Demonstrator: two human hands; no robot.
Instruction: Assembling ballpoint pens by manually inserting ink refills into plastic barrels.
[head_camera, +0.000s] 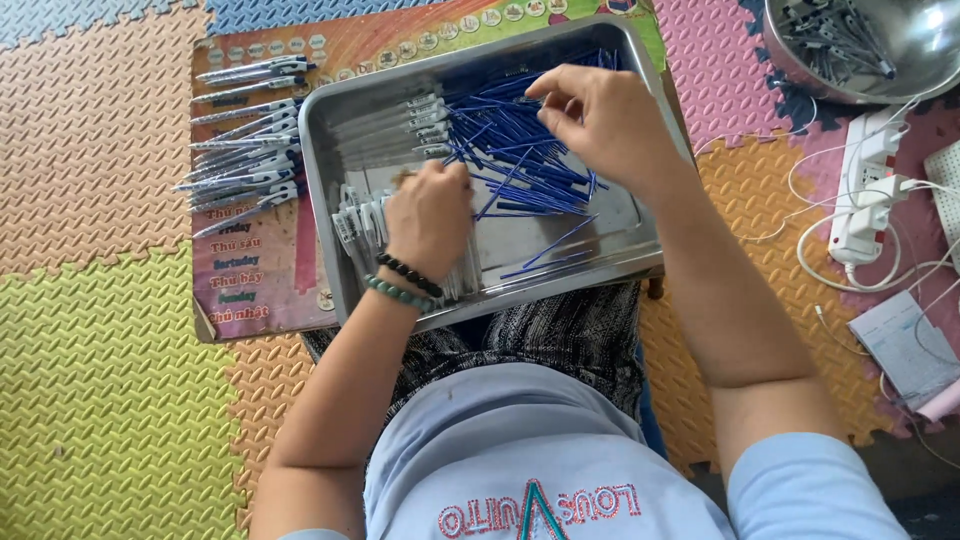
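Refills (520, 150) against tray (318, 180) far rim

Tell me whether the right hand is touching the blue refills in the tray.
Touching. The head view shows the right hand with fingertips pinching into the pile of blue refills inside the metal tray.

Piecework done on the floor of a home

Bright foam puzzle mats (110, 150) cover the floor, a child's weekday chart (255, 270) lies under a steel tray (620, 262) of pen parts, and a power strip (868, 185) with tangled white cables sits beside a steel bowl (800, 70) of more parts.
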